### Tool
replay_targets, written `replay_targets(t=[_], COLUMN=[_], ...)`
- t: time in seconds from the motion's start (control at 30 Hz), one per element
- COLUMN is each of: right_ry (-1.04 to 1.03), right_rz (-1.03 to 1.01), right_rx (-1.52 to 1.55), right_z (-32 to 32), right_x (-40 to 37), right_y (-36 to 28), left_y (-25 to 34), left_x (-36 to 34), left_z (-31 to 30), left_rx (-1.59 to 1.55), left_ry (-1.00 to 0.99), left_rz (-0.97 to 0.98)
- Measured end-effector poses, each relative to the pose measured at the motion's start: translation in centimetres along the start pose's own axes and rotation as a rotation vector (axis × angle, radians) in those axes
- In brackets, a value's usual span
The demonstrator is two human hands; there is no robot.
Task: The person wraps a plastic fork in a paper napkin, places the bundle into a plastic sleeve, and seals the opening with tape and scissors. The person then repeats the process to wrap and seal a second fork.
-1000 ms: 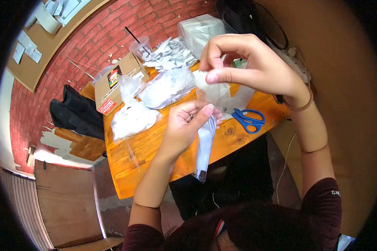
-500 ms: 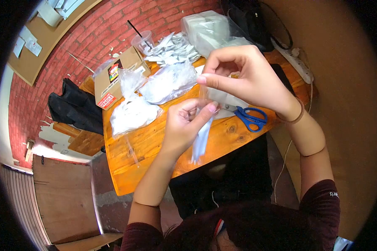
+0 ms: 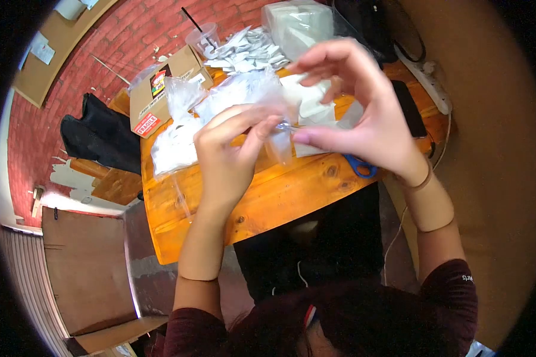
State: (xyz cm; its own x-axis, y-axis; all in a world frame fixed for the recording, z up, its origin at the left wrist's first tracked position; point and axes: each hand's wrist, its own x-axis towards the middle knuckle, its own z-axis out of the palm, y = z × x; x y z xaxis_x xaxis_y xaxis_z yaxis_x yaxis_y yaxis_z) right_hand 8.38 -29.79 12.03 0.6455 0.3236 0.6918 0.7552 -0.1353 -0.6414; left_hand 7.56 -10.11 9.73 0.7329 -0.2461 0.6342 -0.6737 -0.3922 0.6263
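My left hand (image 3: 223,149) pinches a thin clear plastic bag (image 3: 281,147) between thumb and fingertips, and part of the bag hangs below them. My right hand (image 3: 369,110) is open at the right of it, fingers curved and spread apart, the thumb tip close to the pinched plastic. Under the right hand lie scissors; only a blue handle (image 3: 363,167) shows, the blades being hidden. White sheets (image 3: 309,98) lie on the table behind the hands. A clear bag with white contents (image 3: 175,146) sits left of my left hand.
On the wooden table (image 3: 292,196) stand a cardboard box (image 3: 143,113), a plastic cup with a black straw (image 3: 203,40), a pile of small white packets (image 3: 250,50) and a large wrapped white bundle (image 3: 298,27). A dark phone-like slab (image 3: 410,107) and a power strip (image 3: 426,83) lie at right.
My right hand has opened and let go of the plastic it pinched above the left hand. My left hand has moved left and up with the bag. The view has shifted slightly.
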Motion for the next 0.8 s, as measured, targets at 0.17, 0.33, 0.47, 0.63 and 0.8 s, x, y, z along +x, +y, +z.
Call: replay_targets(t=[0.17,0.33,0.47,0.63,0.8], right_ry=[-0.031,-0.033,-0.093,-0.129,-0.155], right_rz=[0.209,-0.024,0.037,0.009,0.147], right_rx=[-0.013,-0.167,-0.182,-0.235,-0.265], right_z=[3.8,7.4,8.0,8.1,8.4], right_x=[-5.4,-10.9,-12.8,-13.5,-13.1], right_y=[1.8,4.2,5.2,5.0,4.6], left_y=[-2.9,-4.0,-5.3,-4.3,-4.3], left_x=[-4.7,-9.9,-12.2,-12.1,-12.8], left_z=[1.5,2.8,3.0,2.4,2.9], left_rx=[0.182,0.160,0.097,0.241,0.160], left_ry=[0.145,0.029,-0.018,-0.137,-0.106], left_rz=[0.284,0.199,0.067,-0.007,-0.226])
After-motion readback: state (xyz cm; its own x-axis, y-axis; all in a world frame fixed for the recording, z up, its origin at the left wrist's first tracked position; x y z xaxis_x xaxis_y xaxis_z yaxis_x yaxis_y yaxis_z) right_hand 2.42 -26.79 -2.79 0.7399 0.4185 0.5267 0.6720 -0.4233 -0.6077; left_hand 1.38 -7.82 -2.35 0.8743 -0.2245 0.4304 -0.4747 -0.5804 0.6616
